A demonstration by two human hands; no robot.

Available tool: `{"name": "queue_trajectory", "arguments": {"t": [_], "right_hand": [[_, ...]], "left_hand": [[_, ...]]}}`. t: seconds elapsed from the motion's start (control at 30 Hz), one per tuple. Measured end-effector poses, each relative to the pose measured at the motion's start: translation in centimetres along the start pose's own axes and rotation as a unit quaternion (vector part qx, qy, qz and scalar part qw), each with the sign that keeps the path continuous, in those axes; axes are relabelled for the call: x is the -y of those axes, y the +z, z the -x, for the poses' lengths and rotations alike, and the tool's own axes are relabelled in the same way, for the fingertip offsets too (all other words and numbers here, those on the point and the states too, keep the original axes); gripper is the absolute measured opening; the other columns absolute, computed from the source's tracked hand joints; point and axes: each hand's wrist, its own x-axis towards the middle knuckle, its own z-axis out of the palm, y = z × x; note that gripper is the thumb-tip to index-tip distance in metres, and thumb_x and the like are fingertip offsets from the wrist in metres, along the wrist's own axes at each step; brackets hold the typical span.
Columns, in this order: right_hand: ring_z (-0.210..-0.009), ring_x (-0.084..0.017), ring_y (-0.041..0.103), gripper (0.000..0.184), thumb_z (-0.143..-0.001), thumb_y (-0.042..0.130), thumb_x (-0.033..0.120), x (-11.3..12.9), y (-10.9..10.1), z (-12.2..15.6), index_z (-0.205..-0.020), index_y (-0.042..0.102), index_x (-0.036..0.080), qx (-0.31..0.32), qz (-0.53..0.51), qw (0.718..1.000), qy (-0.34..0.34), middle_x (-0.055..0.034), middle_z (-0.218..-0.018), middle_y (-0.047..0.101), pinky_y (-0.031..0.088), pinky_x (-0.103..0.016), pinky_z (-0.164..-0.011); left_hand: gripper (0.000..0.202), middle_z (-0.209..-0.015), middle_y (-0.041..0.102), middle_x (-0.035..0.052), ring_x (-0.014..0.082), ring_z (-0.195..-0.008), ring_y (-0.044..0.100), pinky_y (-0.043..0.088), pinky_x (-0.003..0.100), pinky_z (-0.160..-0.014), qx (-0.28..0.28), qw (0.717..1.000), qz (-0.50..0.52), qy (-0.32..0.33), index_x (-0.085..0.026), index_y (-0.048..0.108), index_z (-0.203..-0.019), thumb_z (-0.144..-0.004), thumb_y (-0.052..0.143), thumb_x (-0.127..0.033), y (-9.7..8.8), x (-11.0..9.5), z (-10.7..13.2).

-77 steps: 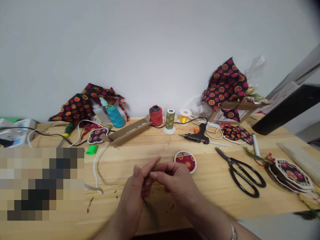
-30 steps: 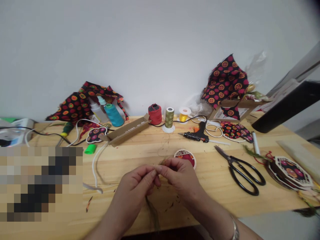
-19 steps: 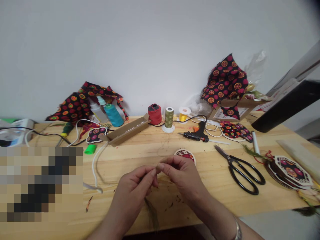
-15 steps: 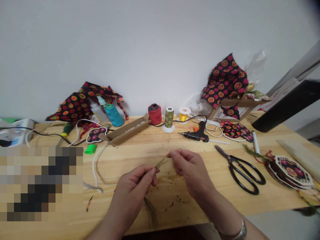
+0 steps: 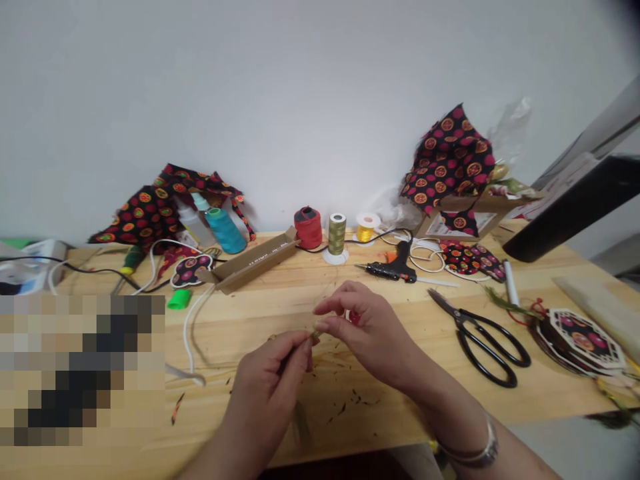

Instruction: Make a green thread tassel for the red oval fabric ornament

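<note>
My left hand (image 5: 274, 380) is closed in a pinch on a thin bundle of olive-green threads (image 5: 301, 427), whose tail hangs down past the table's front edge. My right hand (image 5: 364, 331) is closed too, its fingertips pinching the top end of the same bundle right beside the left fingertips. Both hands hover over the wooden table (image 5: 400, 373). The round red fabric-covered disc is almost fully hidden behind my right hand.
Black scissors (image 5: 480, 335) lie to the right, beside an octagonal fabric ornament (image 5: 585, 337). A glue gun (image 5: 393, 269), red (image 5: 308, 228), olive (image 5: 337, 235), yellow (image 5: 367, 230) and teal (image 5: 223, 230) spools, a cardboard box (image 5: 253, 263), white cord (image 5: 189, 330) and patterned fabric (image 5: 453, 160) stand behind.
My right hand drew away to the upper right, then came back to the left fingertips and pinched the thread end again. It now covers the red disc.
</note>
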Motion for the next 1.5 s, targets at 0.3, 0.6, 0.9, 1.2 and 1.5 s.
{"name": "queue_trajectory", "arguments": {"t": [0.3,0.6,0.9,1.2,1.5], "right_hand": [[-0.078,-0.014,0.053,0.015,-0.078,0.063,0.012,0.3,0.2,-0.1,-0.064,0.061,0.018,-0.003,0.027,1.000,-0.015,0.0003,-0.074,0.057,0.040,-0.029,-0.072],[-0.076,-0.014,0.053,0.016,-0.078,0.063,0.013,0.0,0.2,-0.1,-0.063,0.059,0.018,-0.026,0.033,0.999,-0.013,0.0008,-0.072,0.057,0.040,-0.029,-0.072],[-0.080,-0.014,0.054,0.010,-0.082,0.060,0.016,-0.6,-0.4,-0.6,-0.074,0.065,0.017,-0.065,0.076,0.995,-0.022,-0.0011,-0.078,0.060,0.041,-0.027,-0.074],[-0.083,-0.022,0.047,0.017,-0.082,0.056,0.016,-2.3,-1.7,-2.4,-0.073,0.071,0.021,0.058,0.441,0.895,-0.019,-0.0045,-0.080,0.064,0.032,-0.032,-0.066],[-0.085,-0.024,0.043,0.012,-0.075,0.059,0.009,-3.0,0.5,-2.9,-0.066,0.066,0.015,0.147,0.498,0.848,-0.107,-0.0088,-0.076,0.061,0.026,-0.036,-0.065]], "left_hand": [[0.019,-0.056,0.058,-0.0028,0.0168,-0.057,0.052,0.038,0.026,-0.057,0.012,1.000,-0.003,0.001,-0.024,0.063,-0.063,-0.080,0.055,-0.024,-0.2,0.1,0.0],[0.020,-0.056,0.057,-0.0036,0.0159,-0.057,0.051,0.037,0.026,-0.058,0.018,1.000,0.008,-0.019,-0.023,0.061,-0.062,-0.081,0.054,-0.026,-0.2,0.1,0.0],[0.023,-0.055,0.054,-0.0029,0.0123,-0.053,0.043,0.032,0.023,-0.050,0.049,0.990,0.091,-0.098,-0.020,0.063,-0.059,-0.079,0.059,-0.031,-0.5,0.9,-0.6],[0.012,-0.059,0.058,-0.0005,0.0076,-0.053,0.040,0.029,0.016,-0.043,-0.032,0.893,0.405,-0.194,-0.015,0.070,-0.065,-0.066,0.075,-0.026,-0.7,1.4,-1.3],[0.012,-0.058,0.058,-0.0011,0.0067,-0.052,0.043,0.032,0.014,-0.042,-0.055,0.879,0.428,-0.204,-0.014,0.070,-0.066,-0.065,0.076,-0.025,-0.9,1.5,-1.2]]}}
